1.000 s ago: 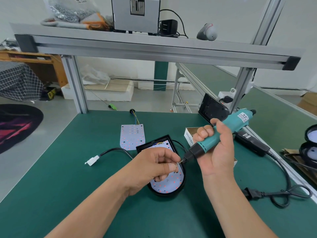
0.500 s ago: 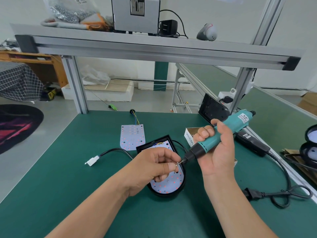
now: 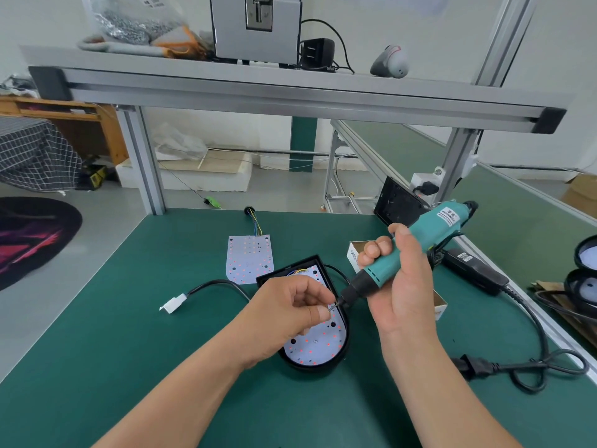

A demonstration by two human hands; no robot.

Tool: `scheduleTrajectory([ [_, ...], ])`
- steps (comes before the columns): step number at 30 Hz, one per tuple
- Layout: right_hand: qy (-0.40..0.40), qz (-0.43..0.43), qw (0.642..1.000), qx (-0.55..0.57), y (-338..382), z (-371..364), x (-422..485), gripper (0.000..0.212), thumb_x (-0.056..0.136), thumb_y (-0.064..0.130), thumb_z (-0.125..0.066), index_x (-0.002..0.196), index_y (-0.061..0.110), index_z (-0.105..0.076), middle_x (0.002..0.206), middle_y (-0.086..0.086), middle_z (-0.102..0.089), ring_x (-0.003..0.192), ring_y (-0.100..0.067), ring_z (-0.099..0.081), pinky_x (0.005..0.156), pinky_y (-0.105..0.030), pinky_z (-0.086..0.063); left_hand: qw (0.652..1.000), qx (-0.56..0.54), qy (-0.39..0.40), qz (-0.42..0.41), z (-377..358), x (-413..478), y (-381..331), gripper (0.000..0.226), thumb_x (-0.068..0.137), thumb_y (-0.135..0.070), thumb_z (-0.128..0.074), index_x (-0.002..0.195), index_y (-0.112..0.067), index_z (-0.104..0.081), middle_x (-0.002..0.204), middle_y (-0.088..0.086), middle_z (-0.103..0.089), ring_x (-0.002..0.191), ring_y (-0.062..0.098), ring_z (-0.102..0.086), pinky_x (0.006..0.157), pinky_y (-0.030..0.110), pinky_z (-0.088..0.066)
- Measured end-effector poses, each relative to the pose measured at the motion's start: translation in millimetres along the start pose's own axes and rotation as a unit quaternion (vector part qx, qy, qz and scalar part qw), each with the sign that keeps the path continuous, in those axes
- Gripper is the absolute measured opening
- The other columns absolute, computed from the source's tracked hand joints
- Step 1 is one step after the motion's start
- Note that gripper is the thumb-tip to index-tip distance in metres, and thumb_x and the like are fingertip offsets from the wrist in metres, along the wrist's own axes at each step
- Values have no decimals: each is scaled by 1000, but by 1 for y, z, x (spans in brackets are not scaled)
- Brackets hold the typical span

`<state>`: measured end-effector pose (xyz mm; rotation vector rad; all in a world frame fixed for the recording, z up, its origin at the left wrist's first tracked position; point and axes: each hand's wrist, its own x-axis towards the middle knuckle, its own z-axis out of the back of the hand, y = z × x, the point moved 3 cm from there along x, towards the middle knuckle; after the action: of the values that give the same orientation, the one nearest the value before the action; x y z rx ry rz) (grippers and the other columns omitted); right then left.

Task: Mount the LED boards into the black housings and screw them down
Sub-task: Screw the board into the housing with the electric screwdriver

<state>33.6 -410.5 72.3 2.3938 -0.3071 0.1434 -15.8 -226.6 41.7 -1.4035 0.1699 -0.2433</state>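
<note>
A black housing (image 3: 345,342) lies mid-table with a white LED board (image 3: 311,345) seated inside it. My left hand (image 3: 290,313) hovers over the housing and pinches a small screw (image 3: 330,307) between thumb and forefinger. My right hand (image 3: 400,282) grips a teal electric screwdriver (image 3: 416,245), tilted, with its bit tip touching the screw. A second loose LED board (image 3: 249,258) with coloured wires lies flat just behind the housing.
A black cable with a white connector (image 3: 174,303) runs left from the housing. A small cardboard box (image 3: 357,253) sits behind my right hand. The power adapter (image 3: 471,270) and plug cord (image 3: 478,367) lie right. More black housings (image 3: 584,282) sit at the right edge.
</note>
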Motion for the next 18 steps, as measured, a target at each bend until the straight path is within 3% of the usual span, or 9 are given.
scheduleTrajectory([
  [4, -17, -7, 1000, 0, -3, 4, 1, 16, 100, 21, -65, 105, 14, -52, 74, 0, -47, 64, -16, -52, 62, -27, -48, 999, 51, -11, 0, -2, 1, 2, 19, 96, -10, -75, 99, -29, -79, 99, -2, -79, 81, 6, -67, 68, 20, -53],
  [18, -32, -42, 998, 46, -11, 11, 4, 10, 98, 18, -66, 98, 13, -57, 73, 0, -49, 65, -15, -50, 61, -26, -47, 999, 52, -9, 8, 0, 1, 1, 20, 106, -15, -57, 108, -26, -74, 97, -6, -80, 62, 8, -56, 62, 22, -50],
])
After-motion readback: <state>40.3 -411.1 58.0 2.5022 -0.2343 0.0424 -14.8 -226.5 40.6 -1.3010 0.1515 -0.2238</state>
